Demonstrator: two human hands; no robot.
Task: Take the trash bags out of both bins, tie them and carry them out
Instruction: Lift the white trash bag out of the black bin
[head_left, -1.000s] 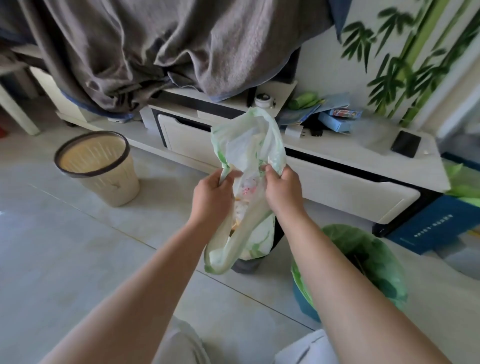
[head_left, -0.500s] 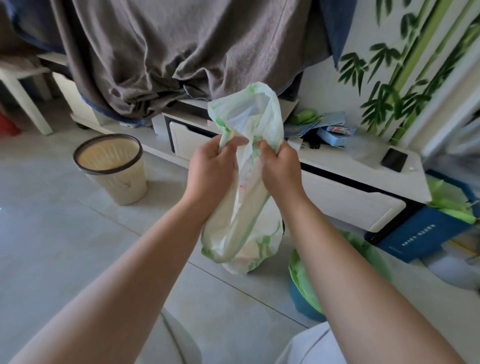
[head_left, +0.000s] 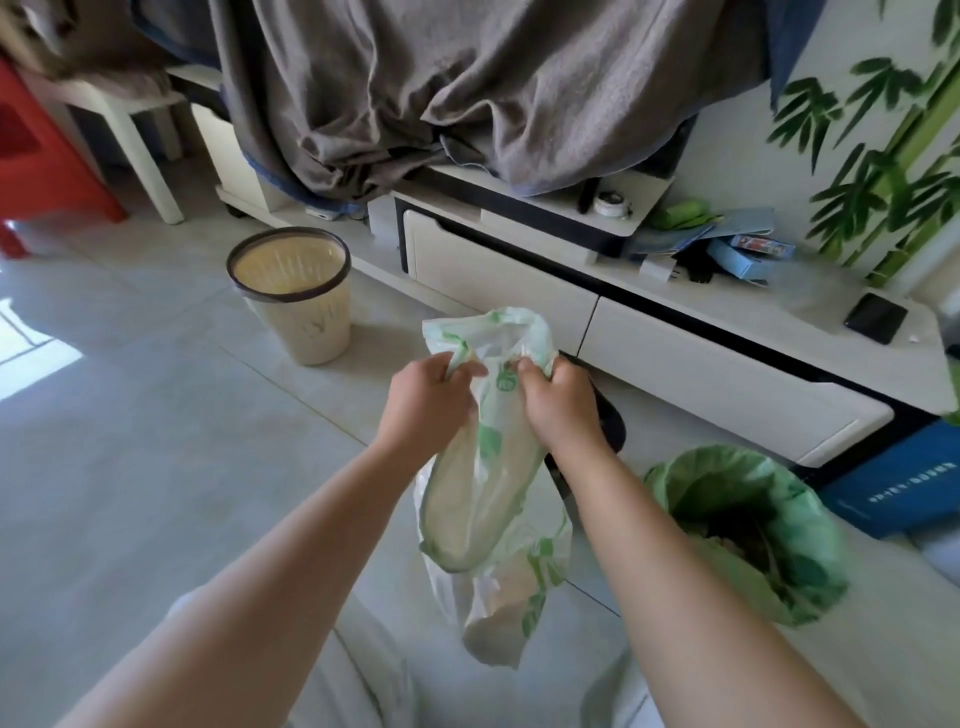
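A white trash bag with green print (head_left: 488, 499) hangs in the air in front of me, its mouth gathered upward. My left hand (head_left: 428, 402) grips the bag's top on the left and my right hand (head_left: 558, 402) grips it on the right, both closed on the plastic. A cream bin with a dark rim (head_left: 293, 296) stands on the floor at the left, with no bag in it. At the right stands a second bin lined with a green bag (head_left: 748, 530) that holds some trash.
A low white cabinet (head_left: 675, 364) runs behind the bag, with a grey blanket (head_left: 467, 88) draped over its left part, boxes and a black phone (head_left: 875, 317) on top. A dark object (head_left: 608, 421) sits behind my right hand. A blue box (head_left: 898, 488) lies at the right.
Both hands and the bag have come down from in front of the blanket to lower, over the floor. The view has tilted and more of the bag's bottom shows.
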